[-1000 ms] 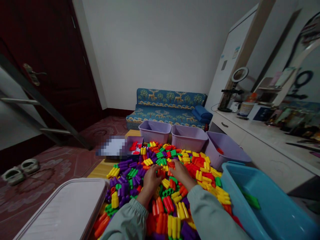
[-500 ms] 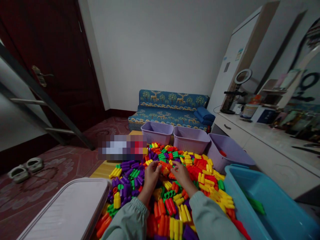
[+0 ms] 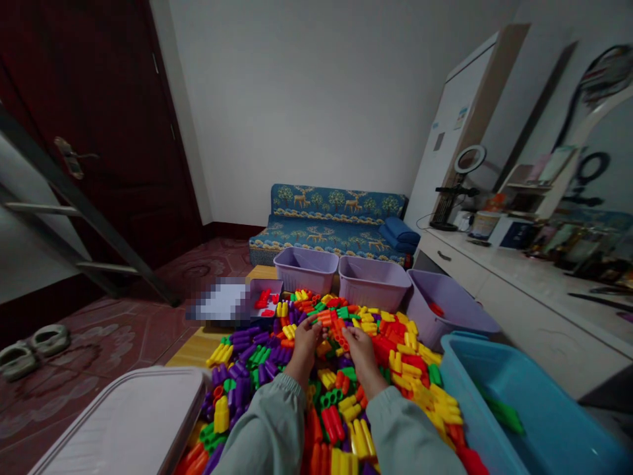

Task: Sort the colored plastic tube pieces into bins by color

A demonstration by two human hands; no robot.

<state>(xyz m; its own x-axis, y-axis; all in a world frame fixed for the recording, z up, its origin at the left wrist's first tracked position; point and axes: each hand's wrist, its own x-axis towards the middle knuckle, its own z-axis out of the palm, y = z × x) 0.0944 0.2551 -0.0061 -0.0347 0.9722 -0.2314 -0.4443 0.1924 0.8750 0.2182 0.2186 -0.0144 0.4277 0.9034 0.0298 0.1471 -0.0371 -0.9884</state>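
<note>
My left hand [image 3: 305, 346] is closed, fingertips pinching an orange tube-shaped plastic building block [image 3: 326, 317]. Opposite it, my right hand [image 3: 361, 353] grips another orange block [image 3: 340, 334] between thumb and fingers. The two orange blocks meet or overlap between my hands; whether they are joined I cannot tell. Below and around both hands spreads a heap of similar blocks in several colours, with purple blocks [image 3: 241, 389] on the left, yellow blocks [image 3: 438, 396] on the right, and green and red ones mixed in.
Purple bins [image 3: 306, 269] line the table's far side, the right one holding a red piece. A blue tub [image 3: 534, 396] with a green piece stands at right. A pale lid or box [image 3: 128, 422] lies at left. A small tray [image 3: 253, 290] contains red pieces.
The view has shifted slightly. My hands have drawn a little apart, and the orange blocks between them show more plainly. The small tray with red pieces is now visible.
</note>
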